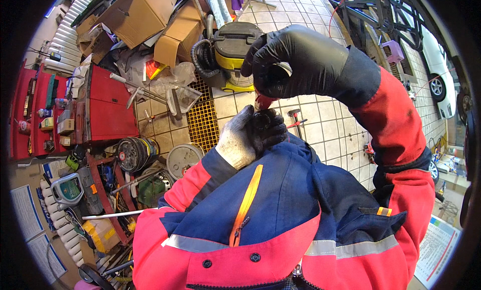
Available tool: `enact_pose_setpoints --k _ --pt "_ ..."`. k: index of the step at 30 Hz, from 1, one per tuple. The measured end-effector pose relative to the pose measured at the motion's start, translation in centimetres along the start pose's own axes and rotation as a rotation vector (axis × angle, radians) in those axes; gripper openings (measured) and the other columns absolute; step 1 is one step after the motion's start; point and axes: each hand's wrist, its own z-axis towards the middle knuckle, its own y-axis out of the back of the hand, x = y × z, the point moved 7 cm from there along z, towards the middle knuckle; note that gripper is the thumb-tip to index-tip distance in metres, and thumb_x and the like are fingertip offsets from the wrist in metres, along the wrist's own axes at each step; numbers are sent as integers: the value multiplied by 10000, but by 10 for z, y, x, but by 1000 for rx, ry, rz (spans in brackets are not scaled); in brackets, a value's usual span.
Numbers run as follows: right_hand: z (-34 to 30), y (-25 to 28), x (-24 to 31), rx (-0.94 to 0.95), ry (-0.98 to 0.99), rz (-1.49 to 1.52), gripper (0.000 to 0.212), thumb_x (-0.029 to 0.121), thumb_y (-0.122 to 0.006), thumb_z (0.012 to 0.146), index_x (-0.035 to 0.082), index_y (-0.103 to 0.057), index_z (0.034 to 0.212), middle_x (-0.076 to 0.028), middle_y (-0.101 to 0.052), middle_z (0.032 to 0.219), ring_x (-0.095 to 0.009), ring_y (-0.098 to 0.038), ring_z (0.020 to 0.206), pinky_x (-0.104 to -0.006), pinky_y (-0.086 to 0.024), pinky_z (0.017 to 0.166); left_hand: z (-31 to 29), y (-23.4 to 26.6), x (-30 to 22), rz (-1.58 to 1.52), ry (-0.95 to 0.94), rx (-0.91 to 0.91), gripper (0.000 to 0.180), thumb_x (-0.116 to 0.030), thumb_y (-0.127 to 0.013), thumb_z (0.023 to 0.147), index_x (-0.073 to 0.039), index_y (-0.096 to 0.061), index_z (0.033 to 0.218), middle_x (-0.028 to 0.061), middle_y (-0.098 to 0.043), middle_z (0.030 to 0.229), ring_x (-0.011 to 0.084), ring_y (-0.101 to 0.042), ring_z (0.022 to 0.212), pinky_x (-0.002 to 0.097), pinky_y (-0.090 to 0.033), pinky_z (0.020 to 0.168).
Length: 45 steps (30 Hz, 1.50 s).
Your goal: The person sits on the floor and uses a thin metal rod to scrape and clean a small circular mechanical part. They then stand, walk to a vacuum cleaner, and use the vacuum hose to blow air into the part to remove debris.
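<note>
My left hand (240, 138), in a pale work glove with blackened fingers, is held in front of my chest. Its fingers curl round something dark and roundish (261, 120) that I cannot make out. Above it, my right hand (308, 62) wears a black rubber glove, the wrist bent and the fingers curled into a pinch. At its fingertips shows a small red object (263, 101), just over the left palm; its kind is unclear. The two hands are very close together, and the fingers hide most of what lies between them.
Beyond my hands stands a yellow-and-black vacuum cleaner (235, 54) on the tiled floor. A hammer-like tool (295, 117) lies past my left fingers. To the left are a red tool cabinet (111, 107), cardboard boxes (133, 19) and a yellow floor grate (201, 109). A white car (437, 64) is far right.
</note>
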Motion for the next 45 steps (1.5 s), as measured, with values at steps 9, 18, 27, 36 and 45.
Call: enact_pose_setpoints --k 9,18,27,36,45 --pt "-1 -10 -7 92 -212 29 102 -19 -797 833 23 -755 916 -122 -783 1007 -214 -730 859 -334 -593 744 -1 -11 2 46 -5 94 573 -541 -496 1153 -46 -658 1392 156 -709 1325 365 -690 1204 535 -545 1109" --pt "-5 -8 -8 -41 -114 32 170 83 -833 737 43 -761 885 -145 -732 772 -321 -715 693 -453 -563 658 4 -14 5 -12 27 100 558 -559 -528 1137 -59 -674 1338 149 -695 1247 350 -681 1144 526 -547 1092" --pt "-12 -2 -4 26 -164 99 108 128 -792 873 61 -794 957 -114 -775 843 -297 -755 806 -439 -593 745 0 -7 4 84 -10 22 707 -597 -579 1101 36 -665 1403 195 -736 1324 376 -709 1186 531 -542 1117" --pt "-31 -2 -12 42 -328 162 137 -29 -848 898 23 -813 1019 -150 -794 1147 -277 -760 1112 -402 -634 953 -3 -7 8 44 5 10 666 -578 -500 1137 14 -680 1383 216 -741 1366 399 -719 1226 543 -530 1125" --pt "-23 -5 -7 60 -219 31 255 -40 -810 837 17 -804 1086 -97 -756 974 -185 -737 821 -325 -615 763 -3 -18 11 -43 65 109 681 -600 -505 1127 10 -682 1372 222 -735 1350 416 -695 1230 564 -516 1137"
